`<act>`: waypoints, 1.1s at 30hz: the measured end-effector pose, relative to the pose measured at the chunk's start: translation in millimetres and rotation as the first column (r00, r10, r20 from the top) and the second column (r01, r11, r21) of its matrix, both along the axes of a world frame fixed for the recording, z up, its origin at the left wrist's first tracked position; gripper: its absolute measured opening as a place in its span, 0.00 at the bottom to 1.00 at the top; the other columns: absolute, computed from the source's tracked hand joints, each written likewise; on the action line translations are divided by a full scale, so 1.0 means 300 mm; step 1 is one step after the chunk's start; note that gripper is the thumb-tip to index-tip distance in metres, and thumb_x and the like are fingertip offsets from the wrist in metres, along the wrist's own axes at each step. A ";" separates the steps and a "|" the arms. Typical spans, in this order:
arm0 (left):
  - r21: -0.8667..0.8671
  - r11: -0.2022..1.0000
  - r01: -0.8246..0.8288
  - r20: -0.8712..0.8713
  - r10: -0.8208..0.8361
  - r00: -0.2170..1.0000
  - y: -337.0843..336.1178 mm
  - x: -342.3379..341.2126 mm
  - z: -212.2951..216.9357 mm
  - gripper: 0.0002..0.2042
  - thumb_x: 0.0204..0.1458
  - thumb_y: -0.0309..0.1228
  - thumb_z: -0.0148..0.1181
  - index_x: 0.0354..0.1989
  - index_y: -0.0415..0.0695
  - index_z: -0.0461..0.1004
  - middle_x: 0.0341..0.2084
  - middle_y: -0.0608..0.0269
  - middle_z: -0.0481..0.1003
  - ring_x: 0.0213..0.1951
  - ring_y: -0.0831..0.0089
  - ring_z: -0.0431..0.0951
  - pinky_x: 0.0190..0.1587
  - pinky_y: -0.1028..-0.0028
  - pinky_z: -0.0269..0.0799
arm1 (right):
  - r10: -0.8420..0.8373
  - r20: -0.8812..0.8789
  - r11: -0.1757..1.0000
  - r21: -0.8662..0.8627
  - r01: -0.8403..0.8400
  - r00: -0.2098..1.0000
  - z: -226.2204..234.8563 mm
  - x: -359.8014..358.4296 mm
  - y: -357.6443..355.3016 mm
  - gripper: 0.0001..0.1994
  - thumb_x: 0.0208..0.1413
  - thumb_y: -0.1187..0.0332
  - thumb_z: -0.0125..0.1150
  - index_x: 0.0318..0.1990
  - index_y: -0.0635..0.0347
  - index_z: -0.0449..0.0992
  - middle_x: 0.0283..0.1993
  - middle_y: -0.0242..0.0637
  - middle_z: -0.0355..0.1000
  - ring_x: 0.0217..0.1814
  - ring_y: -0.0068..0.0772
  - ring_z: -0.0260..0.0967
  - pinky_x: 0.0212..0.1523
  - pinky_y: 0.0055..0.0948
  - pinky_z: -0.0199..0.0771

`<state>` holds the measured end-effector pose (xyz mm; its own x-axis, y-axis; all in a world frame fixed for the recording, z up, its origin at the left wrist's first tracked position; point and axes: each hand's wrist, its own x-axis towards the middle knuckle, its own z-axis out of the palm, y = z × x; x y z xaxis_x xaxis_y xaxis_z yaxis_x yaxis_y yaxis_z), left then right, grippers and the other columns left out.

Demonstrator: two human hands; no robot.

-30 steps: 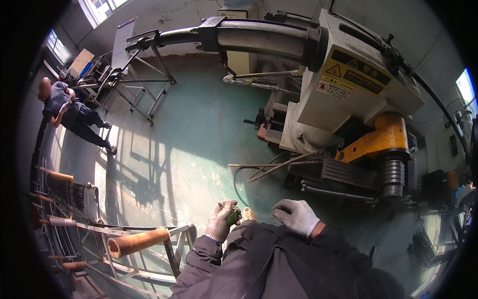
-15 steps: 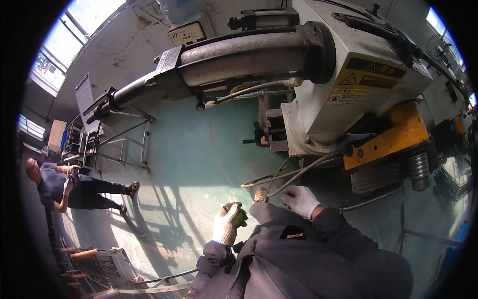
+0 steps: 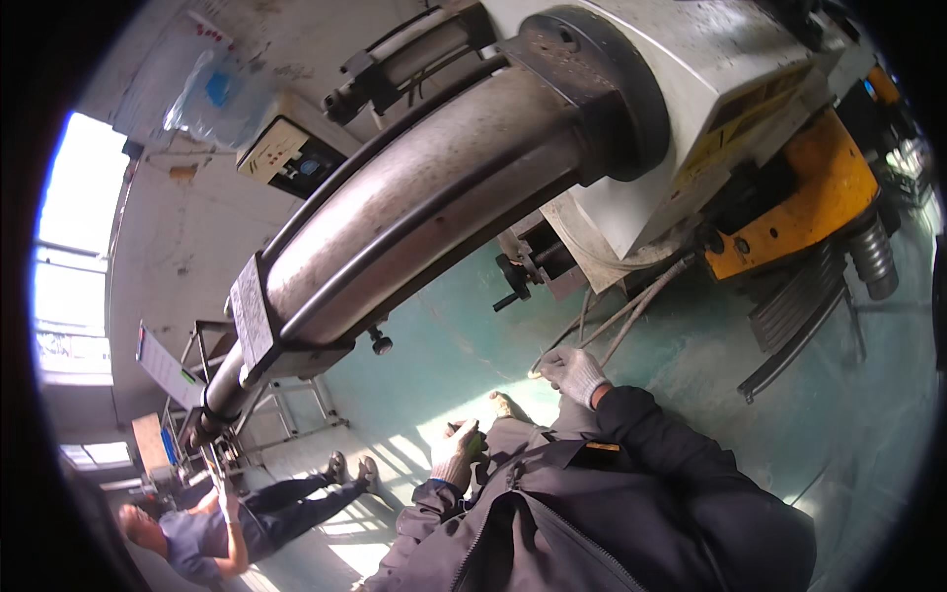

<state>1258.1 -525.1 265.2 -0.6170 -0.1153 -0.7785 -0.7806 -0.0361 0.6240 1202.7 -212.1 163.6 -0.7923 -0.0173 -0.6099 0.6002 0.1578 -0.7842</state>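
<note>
The left hand grips a small green object, mostly hidden, axis unclear. The right hand, at two o'clock, curls loosely, holding nothing visible.

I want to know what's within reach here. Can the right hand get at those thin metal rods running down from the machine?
Probably yes. The gloved right hand already sits at the lower ends of the thin rods, seemingly touching them, with nothing between. The left hand is apart, holding a small green object.
</note>
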 end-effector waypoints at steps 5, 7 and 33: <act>-0.158 0.837 0.524 0.138 -0.507 0.851 -0.042 -0.266 -0.076 0.14 0.72 0.38 0.71 0.51 0.39 0.83 0.36 0.61 0.84 0.35 0.73 0.84 0.35 0.70 0.83 | -0.241 -0.004 0.961 0.138 0.240 0.970 -0.319 -0.017 -0.209 0.39 0.57 0.47 0.80 0.68 0.67 0.80 0.52 0.53 0.89 0.57 0.56 0.88 0.60 0.47 0.87; -0.190 0.730 0.657 0.162 -0.637 0.754 -0.081 -0.357 -0.113 0.13 0.72 0.38 0.70 0.51 0.39 0.83 0.36 0.62 0.84 0.35 0.73 0.84 0.36 0.70 0.83 | -0.340 0.062 0.928 0.183 0.325 0.938 -0.427 -0.082 -0.324 0.45 0.57 0.46 0.80 0.75 0.67 0.72 0.53 0.55 0.88 0.63 0.61 0.85 0.64 0.52 0.85; -0.361 0.699 0.617 0.308 -0.535 0.787 -0.580 -0.699 -0.598 0.11 0.70 0.31 0.70 0.53 0.35 0.85 0.36 0.59 0.85 0.35 0.70 0.86 0.39 0.66 0.87 | -0.827 -0.511 0.325 -0.094 0.941 0.235 -1.054 -1.103 -0.673 0.14 0.74 0.57 0.63 0.49 0.56 0.87 0.39 0.39 0.85 0.40 0.50 0.83 0.43 0.49 0.82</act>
